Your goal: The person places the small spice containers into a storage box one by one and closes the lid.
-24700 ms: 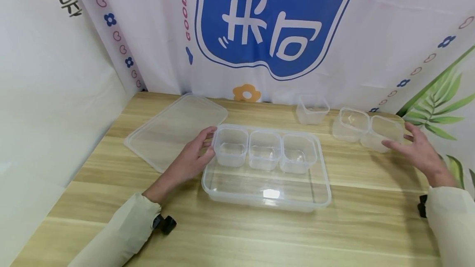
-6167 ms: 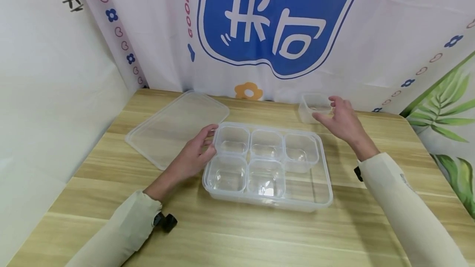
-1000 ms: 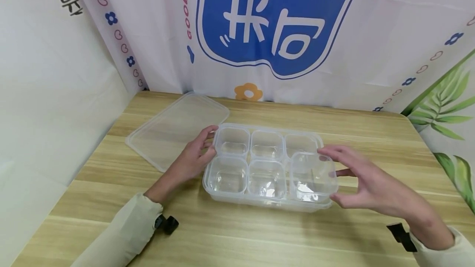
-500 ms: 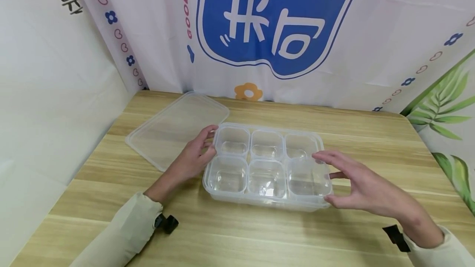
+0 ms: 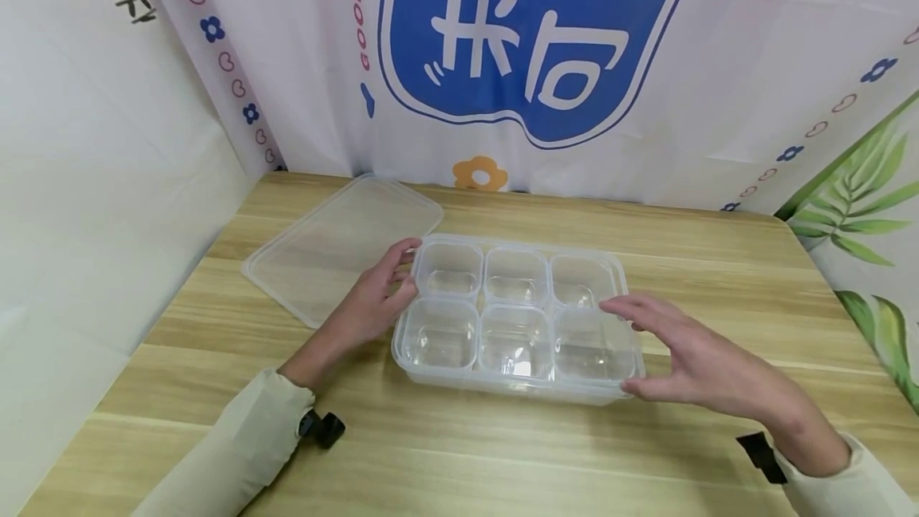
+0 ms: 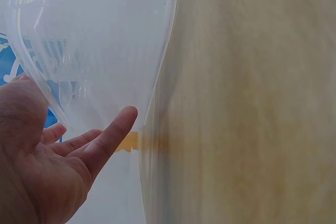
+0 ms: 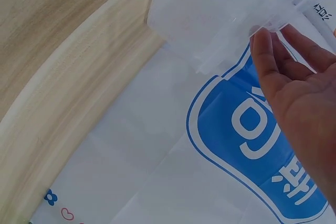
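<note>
A clear rectangular plastic container [image 5: 517, 396] stands on the wooden table with several small clear boxes in two rows inside. My left hand [image 5: 376, 294] rests at its left rim near the back corner; in the left wrist view the fingers of the left hand [image 6: 68, 156] are extended against its outer wall. My right hand [image 5: 696, 357] spans the front-right small box [image 5: 592, 345], thumb at its front corner and forefinger at its back edge. In the right wrist view the fingertips of the right hand [image 7: 294, 66] touch a clear plastic rim.
A flat translucent lid [image 5: 337, 254] lies on the table [image 5: 502, 461] behind the left hand, beside the container. A printed cloth [image 5: 309, 78] hangs along the table's back edge. A dark strap device [image 5: 323, 428] sits at the left cuff, another [image 5: 763, 457] at the right wrist.
Earlier, loose boxes stood at the back and right; they are gone from there and the container's rows are filled. In the last second the right hand lowered the front-right box into its corner.
</note>
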Demonstrator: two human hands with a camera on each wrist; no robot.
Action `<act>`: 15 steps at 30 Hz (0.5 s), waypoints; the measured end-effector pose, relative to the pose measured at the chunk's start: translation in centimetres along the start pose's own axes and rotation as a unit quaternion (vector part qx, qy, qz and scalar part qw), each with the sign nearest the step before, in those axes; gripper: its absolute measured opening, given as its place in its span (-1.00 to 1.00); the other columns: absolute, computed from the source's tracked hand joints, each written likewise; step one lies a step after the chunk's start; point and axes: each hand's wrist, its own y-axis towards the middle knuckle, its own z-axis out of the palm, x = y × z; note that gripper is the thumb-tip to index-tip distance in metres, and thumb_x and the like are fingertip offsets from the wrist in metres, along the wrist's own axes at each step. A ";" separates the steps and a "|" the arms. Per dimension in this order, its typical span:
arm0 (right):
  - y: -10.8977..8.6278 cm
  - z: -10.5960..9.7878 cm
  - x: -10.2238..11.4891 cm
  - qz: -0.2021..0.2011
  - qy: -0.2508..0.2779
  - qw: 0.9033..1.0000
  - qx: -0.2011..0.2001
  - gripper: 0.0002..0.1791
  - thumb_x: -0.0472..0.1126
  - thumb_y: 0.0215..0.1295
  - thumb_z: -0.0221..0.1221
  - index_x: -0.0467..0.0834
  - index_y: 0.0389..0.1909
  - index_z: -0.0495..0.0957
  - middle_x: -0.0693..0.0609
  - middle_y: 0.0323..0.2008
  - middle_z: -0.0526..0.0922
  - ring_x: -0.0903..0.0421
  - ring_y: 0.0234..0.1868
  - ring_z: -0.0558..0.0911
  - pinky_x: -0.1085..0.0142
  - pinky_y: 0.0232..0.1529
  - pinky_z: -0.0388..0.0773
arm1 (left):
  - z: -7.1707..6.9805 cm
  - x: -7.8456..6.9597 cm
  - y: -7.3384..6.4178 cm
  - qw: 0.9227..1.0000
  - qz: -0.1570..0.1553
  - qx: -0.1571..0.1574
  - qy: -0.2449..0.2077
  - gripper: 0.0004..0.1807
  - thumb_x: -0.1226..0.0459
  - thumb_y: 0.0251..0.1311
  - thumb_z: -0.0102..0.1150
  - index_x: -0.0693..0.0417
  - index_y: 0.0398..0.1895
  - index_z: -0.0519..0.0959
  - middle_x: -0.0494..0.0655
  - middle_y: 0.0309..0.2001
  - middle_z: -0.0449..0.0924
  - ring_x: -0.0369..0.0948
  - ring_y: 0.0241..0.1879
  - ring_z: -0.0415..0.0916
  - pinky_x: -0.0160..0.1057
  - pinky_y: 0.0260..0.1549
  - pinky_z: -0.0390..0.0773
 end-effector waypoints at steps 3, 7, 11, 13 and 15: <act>0.0 0.0 0.0 0.005 0.000 1.000 0.003 -0.06 0.00 0.16 0.51 0.02 0.53 0.28 -0.04 0.38 0.36 -0.06 0.20 0.55 -0.05 0.05 0.61 | 0.0 0.1 0.0 1.000 -0.001 -0.001 -0.001 -0.36 0.36 0.44 -0.06 0.07 0.57 0.15 0.26 0.41 0.35 0.12 0.25 0.52 0.08 0.04 0.63; -0.1 -0.1 0.0 0.006 -0.007 1.000 0.004 -0.07 0.04 0.17 0.50 0.01 0.52 0.28 -0.07 0.39 0.37 -0.07 0.24 0.53 -0.13 0.10 0.57 | 0.0 0.1 0.1 1.000 0.002 0.000 -0.005 -0.36 0.36 0.45 -0.06 0.09 0.58 0.14 0.28 0.41 0.35 0.14 0.25 0.51 0.08 0.05 0.63; -0.1 -0.1 -0.1 0.007 -0.008 1.000 0.003 -0.07 0.05 0.18 0.50 0.01 0.53 0.28 -0.07 0.38 0.38 -0.06 0.19 0.55 -0.12 0.05 0.59 | -0.1 0.0 0.1 1.000 0.006 0.001 -0.006 -0.36 0.36 0.45 -0.06 0.09 0.58 0.14 0.29 0.41 0.35 0.15 0.25 0.51 0.09 0.04 0.63; -0.1 0.0 -0.2 0.006 -0.003 1.000 0.003 -0.07 0.03 0.18 0.50 0.00 0.53 0.27 -0.07 0.38 0.38 -0.06 0.16 0.56 -0.10 0.02 0.61 | -0.1 -0.1 0.1 1.000 0.004 0.001 -0.004 -0.35 0.35 0.45 -0.06 0.08 0.58 0.13 0.28 0.41 0.35 0.14 0.25 0.51 0.08 0.04 0.63; -0.2 0.1 -0.3 0.004 -0.003 1.000 0.002 -0.07 0.03 0.19 0.49 0.00 0.53 0.27 -0.06 0.38 0.38 -0.05 0.14 0.57 -0.07 0.00 0.62 | -0.1 -0.1 0.0 1.000 0.000 0.000 -0.001 -0.35 0.34 0.45 -0.06 0.08 0.58 0.13 0.26 0.41 0.36 0.12 0.24 0.52 0.07 0.04 0.63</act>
